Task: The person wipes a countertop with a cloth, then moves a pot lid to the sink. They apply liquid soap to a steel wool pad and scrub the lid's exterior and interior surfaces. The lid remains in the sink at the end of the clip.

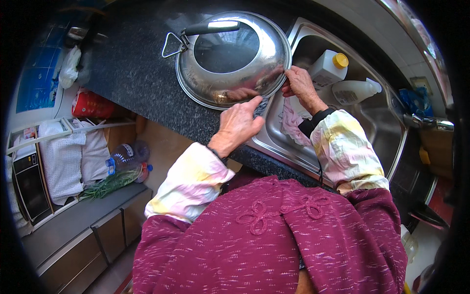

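A domed steel pan lid (224,86) with a glass window lies on the dark speckled countertop (139,81), its left edge bearing a black handle (213,27) and a wire loop. My right hand (301,86) pinches the lid's right rim, above the edge of the steel sink (371,128). Below the lid's near rim is my left hand (240,123), index finger and thumb apart, the fingertip close to the rim; whether it touches cannot be told. A dark patch shows beside that fingertip. Wet-looking marks cover the lid's metal.
Inside the sink are a white jug (326,71) with a yellow cap, a white bottle (352,92) and a pink cloth (292,123). The faucet (433,123) stands at the sink's right. Plastic bottles (126,154) and green vegetables (114,182) sit on a lower surface at left.
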The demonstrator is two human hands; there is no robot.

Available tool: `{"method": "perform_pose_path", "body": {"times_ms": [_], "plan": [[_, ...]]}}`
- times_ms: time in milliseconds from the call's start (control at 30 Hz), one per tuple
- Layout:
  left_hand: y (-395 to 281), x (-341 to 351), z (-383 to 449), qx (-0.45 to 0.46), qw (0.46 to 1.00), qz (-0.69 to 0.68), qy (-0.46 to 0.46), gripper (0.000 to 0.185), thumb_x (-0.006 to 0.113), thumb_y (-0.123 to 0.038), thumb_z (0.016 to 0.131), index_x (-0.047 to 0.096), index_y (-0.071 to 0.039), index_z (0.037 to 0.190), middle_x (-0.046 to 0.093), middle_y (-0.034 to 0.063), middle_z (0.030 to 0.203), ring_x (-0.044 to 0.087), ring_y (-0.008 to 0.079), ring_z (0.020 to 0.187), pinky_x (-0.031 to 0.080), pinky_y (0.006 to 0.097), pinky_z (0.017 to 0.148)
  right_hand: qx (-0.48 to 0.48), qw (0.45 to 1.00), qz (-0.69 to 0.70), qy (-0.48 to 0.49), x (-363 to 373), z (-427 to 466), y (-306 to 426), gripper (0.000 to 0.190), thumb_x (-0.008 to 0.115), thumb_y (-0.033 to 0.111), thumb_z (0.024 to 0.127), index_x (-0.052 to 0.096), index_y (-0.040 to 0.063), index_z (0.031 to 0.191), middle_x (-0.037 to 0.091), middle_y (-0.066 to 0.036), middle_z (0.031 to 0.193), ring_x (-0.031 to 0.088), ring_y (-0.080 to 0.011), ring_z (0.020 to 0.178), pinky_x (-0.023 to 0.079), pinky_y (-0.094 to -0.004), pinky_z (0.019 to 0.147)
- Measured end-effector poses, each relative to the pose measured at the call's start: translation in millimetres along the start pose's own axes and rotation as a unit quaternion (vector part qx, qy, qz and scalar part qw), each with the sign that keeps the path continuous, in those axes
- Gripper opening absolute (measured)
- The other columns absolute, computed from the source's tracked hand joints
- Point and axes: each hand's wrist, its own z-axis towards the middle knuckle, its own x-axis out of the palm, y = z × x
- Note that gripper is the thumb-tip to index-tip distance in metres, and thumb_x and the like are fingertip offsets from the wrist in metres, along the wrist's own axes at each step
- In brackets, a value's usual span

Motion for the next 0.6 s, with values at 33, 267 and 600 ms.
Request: {"method": "perform_pose_path", "body": {"times_ms": [33, 267, 600], "plan": [[-8.1, 4.4, 11.2, -0.002, 1.0, 0.002, 0.015, 0.055, 0.056, -0.025, 0.073, 0.052, -0.008, 0.125, 0.064, 0.0259, 0.094, 0.062, 0.0411, 0.088, 0.048, 0.0478, 0.079, -0.002, 1.0, -0.002, 0.007, -3.2, 3.5, -4.4, 0.027, 0.046, 0.026, 0.092, 0.059, 0.002, 0.091, 0.058, -0.005, 0.072, 0.059, -0.0128, 0.057, 0.053, -0.0279, 0.048], [-27.4, 17.3, 38.2, -0.016, 1.0, 0.014, 0.0, 0.057, 0.055, -0.024, 0.072, 0.049, -0.013, 0.128, 0.065, 0.0247, 0.089, 0.062, 0.0416, 0.086, 0.048, 0.0492, 0.077, -0.241, 0.925, -0.293, -0.003, -12.2, 38.6, -31.0, 0.025, 0.048, 0.023, 0.088, 0.058, 0.0, 0.086, 0.059, -0.008, 0.07, 0.062, -0.0185, 0.059, 0.053, -0.0324, 0.051], [39.3, -39.1, -42.1, -0.045, 0.997, 0.061, 0.025, 0.059, 0.055, -0.023, 0.069, 0.052, -0.013, 0.127, 0.065, 0.0234, 0.09, 0.063, 0.0397, 0.085, 0.049, 0.0468, 0.079, -0.15, 0.937, -0.315, -0.002, -5.1, 34.5, -10.3, 0.013, 0.068, 0.013, 0.067, 0.066, 0.002, 0.071, 0.062, -0.016, 0.079, 0.063, -0.0332, 0.08, 0.051, -0.0437, 0.07]]}}
